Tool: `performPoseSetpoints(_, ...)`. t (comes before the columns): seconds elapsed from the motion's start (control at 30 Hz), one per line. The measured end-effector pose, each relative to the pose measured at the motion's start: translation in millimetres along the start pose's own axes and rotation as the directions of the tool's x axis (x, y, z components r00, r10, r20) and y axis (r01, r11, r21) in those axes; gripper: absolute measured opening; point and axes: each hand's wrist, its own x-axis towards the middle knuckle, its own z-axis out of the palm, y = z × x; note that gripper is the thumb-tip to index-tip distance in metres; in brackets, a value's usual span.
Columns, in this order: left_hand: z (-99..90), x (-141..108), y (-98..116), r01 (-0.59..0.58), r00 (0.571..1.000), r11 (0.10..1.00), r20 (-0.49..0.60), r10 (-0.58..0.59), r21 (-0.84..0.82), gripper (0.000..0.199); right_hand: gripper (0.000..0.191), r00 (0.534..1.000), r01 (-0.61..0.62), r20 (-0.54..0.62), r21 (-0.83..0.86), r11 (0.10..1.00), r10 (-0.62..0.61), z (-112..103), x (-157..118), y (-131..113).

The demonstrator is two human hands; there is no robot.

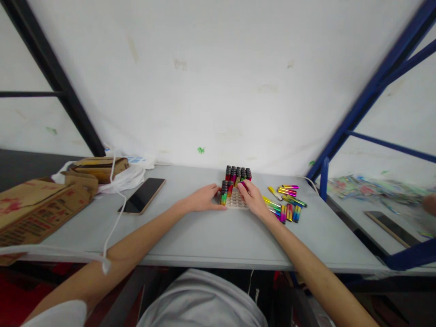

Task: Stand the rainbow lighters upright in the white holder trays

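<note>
A pale tray point(235, 203) with rows of round holes lies on the table, and several lighters point(238, 172) with black tops stand upright at its back. More lighters point(224, 193) stand along its left side. My left hand point(204, 198) holds the tray at its left end, thumb at the front corner and fingers farther back. Over the tray's right part, my right hand point(252, 198) is closed in a pinch on a purple lighter point(242, 185); its lower part is hard to make out. To the right, several shiny loose lighters point(289, 212) lie in a scattered pile.
A phone point(143, 195) lies on the grey table point(211, 240) at the left, near cardboard boxes point(44, 206) and a white cable point(117, 218). A blue metal frame point(361, 97) rises at the right; beyond it are another phone point(391, 227) and part of another person's hand point(429, 204).
</note>
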Motion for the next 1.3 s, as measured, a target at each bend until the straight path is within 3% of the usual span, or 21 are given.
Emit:
performPoseSetpoints(0.13,1.0,1,-1,-0.002,1.0,1.0,0.011,0.001,0.028,0.067,0.053,0.994,0.112,0.01,-0.136,0.984,-0.111,-5,0,-4)
performPoseSetpoints(0.23,1.5,1,-1,-0.003,1.0,0.999,0.014,0.002,0.034,0.065,0.055,0.996,0.065,0.074,-0.205,0.977,-0.051,-9,-2,-5)
performPoseSetpoints(0.37,1.0,1,1,-0.005,1.0,0.999,0.012,0.004,0.046,0.065,0.049,0.997,0.045,0.072,-0.213,0.976,-0.03,-9,-3,-4)
performPoseSetpoints(0.57,0.7,1,2,-0.008,1.0,0.997,0.018,0.007,0.071,0.065,0.038,0.971,0.008,0.236,-0.206,0.979,0.042,-5,-2,1)
performPoseSetpoints(0.8,1.0,0,2,-0.025,1.0,0.998,-0.006,0.025,0.05,0.061,0.025,0.964,0.114,0.264,-0.528,0.841,0.035,0,-3,-7)
performPoseSetpoints(1.0,0.9,0,1,-0.007,1.0,0.999,-0.003,0.008,0.045,0.062,0.025,0.926,0.246,0.378,-0.596,0.765,-0.003,8,-4,-16)
performPoseSetpoints(1.13,-1.3,-1,2,0.001,1.0,1.0,0.003,-0.001,0.025,0.062,0.036,0.947,0.232,0.315,-0.553,0.801,-0.057,-8,-1,-14)
performPoseSetpoints(1.3,-2.6,0,2,0.004,1.0,0.999,0.03,-0.005,0.045,0.064,0.031,0.994,0.054,0.104,-0.638,0.768,0.016,-62,7,15)
